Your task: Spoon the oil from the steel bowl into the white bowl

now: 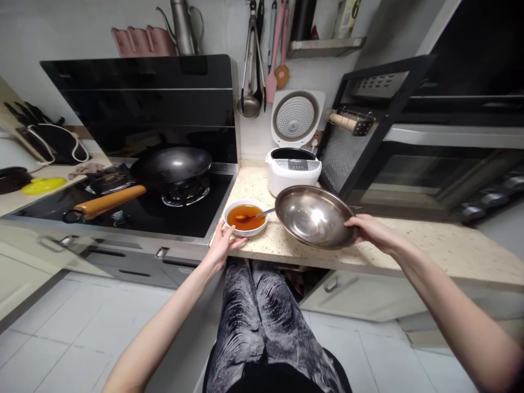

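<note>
Left hand (222,242) cups white bowl (254,232), outstretched right hand (371,231) grips metal basin (310,215).

A pale wall (82,16) stood at ten o'clock, a shelf (323,49) at one. A spotty counter (434,240) ran toward three, with cream cupboards (364,297) at four, white floor tiles (73,338) at eight.

Between the left hand (223,244) and right hand (370,232), a spoon (265,212) juts from the white bowl (257,231) toward the metal bowl (317,215). Ahead of the right hand, the oven (429,177) and, farther left, the rice cooker (293,177) bar the way. Bare surface (438,239) lies right of the right hand, and ahead of the left, past the white bowl.
</note>
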A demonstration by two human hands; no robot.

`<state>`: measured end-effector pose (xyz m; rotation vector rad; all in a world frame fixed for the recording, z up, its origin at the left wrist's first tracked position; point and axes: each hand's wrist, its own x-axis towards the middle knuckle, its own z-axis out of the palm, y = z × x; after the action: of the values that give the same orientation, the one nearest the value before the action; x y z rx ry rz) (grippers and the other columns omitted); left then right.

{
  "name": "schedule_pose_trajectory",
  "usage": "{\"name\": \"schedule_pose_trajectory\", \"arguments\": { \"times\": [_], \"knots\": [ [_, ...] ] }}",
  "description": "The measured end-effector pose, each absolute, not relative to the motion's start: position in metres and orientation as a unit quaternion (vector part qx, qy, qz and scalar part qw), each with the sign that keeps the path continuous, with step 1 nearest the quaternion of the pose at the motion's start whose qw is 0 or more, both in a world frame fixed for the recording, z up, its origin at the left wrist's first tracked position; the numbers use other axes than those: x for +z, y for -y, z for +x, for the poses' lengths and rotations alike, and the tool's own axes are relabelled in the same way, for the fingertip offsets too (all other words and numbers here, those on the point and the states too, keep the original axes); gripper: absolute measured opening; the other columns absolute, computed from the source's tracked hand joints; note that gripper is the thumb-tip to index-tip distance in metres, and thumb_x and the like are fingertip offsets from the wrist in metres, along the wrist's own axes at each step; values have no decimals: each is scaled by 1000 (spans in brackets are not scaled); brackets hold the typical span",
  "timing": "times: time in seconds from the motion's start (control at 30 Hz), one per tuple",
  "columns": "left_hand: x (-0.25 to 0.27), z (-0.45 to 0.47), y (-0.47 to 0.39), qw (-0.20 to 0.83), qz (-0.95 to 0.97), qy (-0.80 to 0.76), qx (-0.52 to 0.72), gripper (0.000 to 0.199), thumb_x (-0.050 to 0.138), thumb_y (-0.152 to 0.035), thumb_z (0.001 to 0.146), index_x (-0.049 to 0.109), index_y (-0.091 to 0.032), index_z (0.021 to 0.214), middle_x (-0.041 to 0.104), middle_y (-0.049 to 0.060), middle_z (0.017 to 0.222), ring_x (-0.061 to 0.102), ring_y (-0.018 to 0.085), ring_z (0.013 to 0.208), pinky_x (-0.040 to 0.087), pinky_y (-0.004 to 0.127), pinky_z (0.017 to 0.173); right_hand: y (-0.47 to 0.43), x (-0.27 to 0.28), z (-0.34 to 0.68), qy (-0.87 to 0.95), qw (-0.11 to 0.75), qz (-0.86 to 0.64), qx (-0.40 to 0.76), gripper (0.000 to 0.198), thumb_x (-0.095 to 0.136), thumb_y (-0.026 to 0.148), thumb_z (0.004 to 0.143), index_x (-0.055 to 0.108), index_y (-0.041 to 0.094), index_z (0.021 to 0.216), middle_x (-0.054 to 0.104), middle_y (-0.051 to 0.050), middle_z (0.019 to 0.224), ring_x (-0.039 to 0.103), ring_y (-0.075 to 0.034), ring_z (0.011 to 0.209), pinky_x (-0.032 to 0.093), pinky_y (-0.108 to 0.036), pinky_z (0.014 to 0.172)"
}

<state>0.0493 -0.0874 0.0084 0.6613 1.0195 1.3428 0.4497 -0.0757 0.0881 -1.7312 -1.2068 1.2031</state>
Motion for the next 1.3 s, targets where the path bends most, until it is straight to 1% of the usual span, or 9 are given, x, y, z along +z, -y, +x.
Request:
{"name": "schedule_pose_trajectory", "arguments": {
  "times": [0.07, 0.2, 0.37, 0.5, 0.67, 0.77, 0.9, 1.13, 1.3],
  "knots": [
    [10, 52, 89, 609, 289, -450, 587, 62, 64, -16, 97, 39, -27, 152, 54, 16, 146, 80, 18, 83, 69, 35, 85, 89, 75, 461, 443, 350, -687, 458, 11, 65, 19, 73, 62, 17, 63, 69, -6, 54, 64, -15, 46, 54, -22, 44],
    [13, 56, 89, 589, 295, -467, 589, 56, 59, -16, 100, 38, -24, 151, 57, 17, 141, 79, 15, 75, 70, 32, 80, 101, 59, 465, 419, 342, -691, 479, 13, 65, 17, 74, 65, 16, 61, 74, -10, 59, 67, -16, 48, 57, -22, 48],
    [17, 56, 85, 581, 294, -493, 577, 66, 58, -13, 98, 29, -23, 156, 55, 21, 145, 79, 16, 74, 70, 31, 73, 98, 56, 449, 409, 327, -685, 506, 18, 61, 15, 75, 66, 17, 57, 74, -10, 57, 70, -17, 50, 60, -21, 52],
    [17, 50, 79, 603, 311, -483, 554, 74, 61, -14, 95, 24, -25, 159, 47, 22, 154, 80, 19, 80, 70, 35, 75, 90, 57, 437, 414, 320, -675, 521, 17, 62, 17, 72, 65, 17, 56, 75, -12, 57, 72, -20, 53, 63, -24, 55],
    [15, 37, 71, 643, 348, -448, 515, 79, 68, -14, 88, 33, -35, 156, 39, 17, 162, 79, 25, 94, 70, 41, 82, 82, 52, 428, 423, 324, -664, 525, 7, 66, 22, 70, 70, 19, 65, 76, -15, 61, 77, -28, 62, 67, -34, 62],
    [16, 32, 69, 668, 346, -437, 493, 84, 68, -11, 84, 32, -37, 156, 41, 17, 160, 79, 28, 100, 69, 44, 85, 79, 47, 427, 444, 314, -663, 515, 8, 65, 24, 70, 71, 20, 67, 76, -16, 62, 78, -30, 68, 68, -35, 64],
    [20, 32, 70, 683, 345, -432, 477, 88, 65, -8, 82, 28, -37, 156, 42, 18, 158, 78, 29, 102, 68, 47, 86, 76, 41, 428, 456, 308, -656, 517, 9, 63, 24, 71, 69, 20, 65, 77, -16, 66, 78, -28, 70, 68, -34, 66],
    [24, 36, 71, 688, 333, -418, 491, 81, 59, -5, 80, 35, -37, 150, 40, 12, 162, 72, 27, 115, 66, 50, 92, 71, 37, 423, 416, 309, -658, 546, 11, 61, 20, 75, 66, 17, 66, 75, -13, 61, 76, -23, 61, 67, -31, 66],
    [24, 35, 69, 707, 315, -410, 483, 80, 60, -8, 82, 32, -36, 152, 48, 15, 154, 72, 31, 114, 66, 50, 89, 71, 39, 424, 420, 297, -652, 556, 16, 66, 28, 82, 68, 14, 74, 77, -16, 67, 77, -25, 66, 67, -34, 68]
  ]
}}
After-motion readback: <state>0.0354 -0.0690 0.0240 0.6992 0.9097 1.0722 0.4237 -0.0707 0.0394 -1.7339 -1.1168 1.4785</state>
